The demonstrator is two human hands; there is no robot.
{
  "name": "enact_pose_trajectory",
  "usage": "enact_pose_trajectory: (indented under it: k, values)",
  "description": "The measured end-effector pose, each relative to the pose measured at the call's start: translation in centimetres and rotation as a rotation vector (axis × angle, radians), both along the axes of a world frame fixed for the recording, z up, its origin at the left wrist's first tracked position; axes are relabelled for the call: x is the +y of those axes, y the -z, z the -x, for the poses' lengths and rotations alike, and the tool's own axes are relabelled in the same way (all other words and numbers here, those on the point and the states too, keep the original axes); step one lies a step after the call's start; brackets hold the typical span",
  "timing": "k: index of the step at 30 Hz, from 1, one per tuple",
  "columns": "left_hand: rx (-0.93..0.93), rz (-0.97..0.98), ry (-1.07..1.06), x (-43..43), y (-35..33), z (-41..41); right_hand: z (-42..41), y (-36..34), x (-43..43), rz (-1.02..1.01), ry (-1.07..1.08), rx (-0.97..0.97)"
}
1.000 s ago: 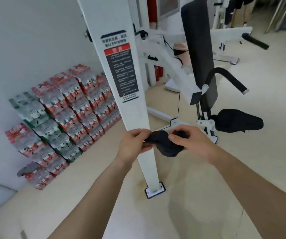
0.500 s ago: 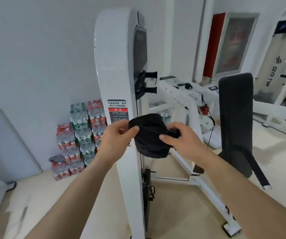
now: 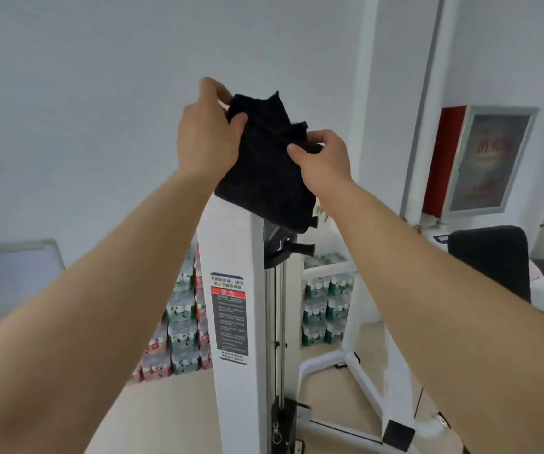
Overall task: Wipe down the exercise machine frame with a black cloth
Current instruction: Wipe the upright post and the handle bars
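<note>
From my remote seat I see both arms raised toward the top of the white upright post (image 3: 231,244) of the exercise machine. The black cloth (image 3: 264,172) is up there, spread between the two hands and hanging over the post's upper end, which it hides; I cannot tell whether it is pressed against the metal. My left hand (image 3: 208,136) grips the cloth's upper left corner, thumb on the near face and fingers curled behind it. My right hand (image 3: 324,162) pinches the cloth's right edge between thumb and bent fingers. Lower on the post is a warning label (image 3: 229,317) with a red band, and just to its right the steel guide rods (image 3: 275,322) run down. Stacked packs of bottled water (image 3: 182,322) stand against the wall behind the post. A black padded backrest (image 3: 490,260) is off to the right, below a framed poster (image 3: 486,158).
</note>
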State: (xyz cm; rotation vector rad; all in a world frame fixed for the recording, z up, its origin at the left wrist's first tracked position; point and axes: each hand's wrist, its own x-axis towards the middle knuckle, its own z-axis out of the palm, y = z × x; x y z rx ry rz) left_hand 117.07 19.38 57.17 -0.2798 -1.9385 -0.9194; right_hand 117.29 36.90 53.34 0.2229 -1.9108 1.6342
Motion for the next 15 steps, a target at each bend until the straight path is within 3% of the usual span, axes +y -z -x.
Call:
enact_pose_trajectory:
  k: [5, 8, 11, 15]
  values:
    - [0.045, 0.357, -0.267, 3.4, -2.0, 3.4, 4.0, -0.1, -2.2, 0.013, 0.214, -0.091]
    - [0.104, 0.398, -0.156, 3.1, -1.3, 4.3, 4.3, 2.5, -4.0, -0.069, 0.452, 0.165]
    - [0.096, 0.415, 0.007, 1.5, -0.3, 5.0, 4.8, 4.9, -5.3, -0.028, 0.286, 0.359]
    - [-0.144, 0.703, 0.263, -0.3, -0.4, 6.2, 6.8, 5.9, -6.7, 0.101, -0.157, 0.258]
